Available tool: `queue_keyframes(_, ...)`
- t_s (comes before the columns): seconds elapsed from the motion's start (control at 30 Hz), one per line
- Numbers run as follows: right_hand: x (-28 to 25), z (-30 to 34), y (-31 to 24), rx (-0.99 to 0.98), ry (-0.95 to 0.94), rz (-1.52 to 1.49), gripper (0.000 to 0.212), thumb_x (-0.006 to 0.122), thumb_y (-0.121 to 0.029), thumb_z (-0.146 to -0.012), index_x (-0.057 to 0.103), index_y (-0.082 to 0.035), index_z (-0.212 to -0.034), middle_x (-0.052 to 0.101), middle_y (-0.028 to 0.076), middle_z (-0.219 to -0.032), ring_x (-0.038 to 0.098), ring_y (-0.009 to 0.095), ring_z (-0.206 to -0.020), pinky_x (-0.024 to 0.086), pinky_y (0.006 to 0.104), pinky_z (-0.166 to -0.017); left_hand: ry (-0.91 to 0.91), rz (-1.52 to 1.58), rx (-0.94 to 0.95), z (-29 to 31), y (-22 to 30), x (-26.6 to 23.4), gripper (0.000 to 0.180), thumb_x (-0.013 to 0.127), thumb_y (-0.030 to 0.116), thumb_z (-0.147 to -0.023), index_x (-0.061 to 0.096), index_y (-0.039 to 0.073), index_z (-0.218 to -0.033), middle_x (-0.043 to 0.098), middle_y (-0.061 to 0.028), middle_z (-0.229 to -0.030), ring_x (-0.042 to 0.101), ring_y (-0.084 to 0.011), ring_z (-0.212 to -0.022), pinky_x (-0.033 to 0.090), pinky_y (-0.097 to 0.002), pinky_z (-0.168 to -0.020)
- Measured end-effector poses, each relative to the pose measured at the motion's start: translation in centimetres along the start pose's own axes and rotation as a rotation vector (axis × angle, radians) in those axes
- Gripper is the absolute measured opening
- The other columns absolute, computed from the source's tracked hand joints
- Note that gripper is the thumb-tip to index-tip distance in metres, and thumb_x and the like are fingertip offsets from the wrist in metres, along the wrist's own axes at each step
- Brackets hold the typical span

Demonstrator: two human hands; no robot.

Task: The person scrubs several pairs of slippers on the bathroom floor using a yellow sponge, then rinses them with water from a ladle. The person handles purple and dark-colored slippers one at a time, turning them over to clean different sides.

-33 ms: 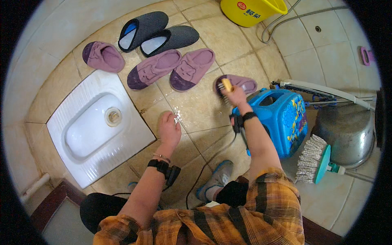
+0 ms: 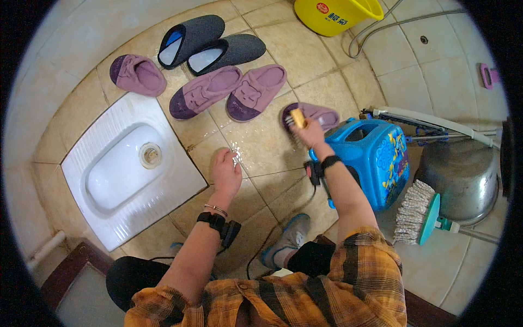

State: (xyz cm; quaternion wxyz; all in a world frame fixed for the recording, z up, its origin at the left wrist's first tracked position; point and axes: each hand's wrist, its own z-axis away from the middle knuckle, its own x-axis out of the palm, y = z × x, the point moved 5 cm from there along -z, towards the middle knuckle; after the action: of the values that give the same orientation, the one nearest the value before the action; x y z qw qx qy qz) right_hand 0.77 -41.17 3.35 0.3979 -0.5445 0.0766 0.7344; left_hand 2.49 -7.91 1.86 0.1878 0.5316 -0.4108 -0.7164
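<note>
My right hand (image 2: 309,132) grips a small yellow-brown brush (image 2: 297,117) and presses it on a purple slipper (image 2: 321,114) lying on the wet tiled floor. My left hand (image 2: 226,173) rests flat on the wet tiles with fingers apart, holding nothing. Two more purple slippers (image 2: 229,92) lie side by side just beyond it, and another purple slipper (image 2: 137,74) sits farther left. A pair of grey slippers (image 2: 210,43) lies at the back.
A white squat toilet pan (image 2: 125,169) is set into the floor at left. A blue plastic jug (image 2: 376,158), a mop head (image 2: 417,212), a metal pot (image 2: 463,174) and a yellow bucket (image 2: 338,13) stand at right and back.
</note>
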Motion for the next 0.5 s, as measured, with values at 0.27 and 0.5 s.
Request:
queue_keyframes(0.27, 8.6, 12.6, -13.0, -0.494, -0.134, -0.233, 0.051, 0.075, -0.039, -0.071, 0.063, -0.005, -0.106, 0.06, 0.02, -0.106, 0.061, 0.037, -0.096, 0.05, 0.0438, -0.083, -0.024, -0.219, 0.034, 1.4, 1.1, -1.4, 0.108, 0.082, 0.015, -0.065, 0.017, 0.006, -0.151, 0.038, -0.0127, -0.146, 0.035, -0.0338, -0.132, 0.03, -0.0509, -0.106)
queue_keyframes(0.5, 7.8, 14.1, -16.7, -0.457, -0.035, -0.132, 0.066, 0.076, -0.04, -0.073, 0.053, -0.007, -0.126, 0.058, 0.02, -0.107, 0.06, 0.038, -0.096, 0.05, 0.0446, -0.082, -0.001, -0.272, -0.036, 0.6, -1.8, -5.4, 0.107, 0.087, 0.022, -0.058, 0.03, 0.013, -0.149, 0.039, -0.0059, -0.145, 0.036, -0.0349, -0.129, 0.033, -0.0467, -0.1)
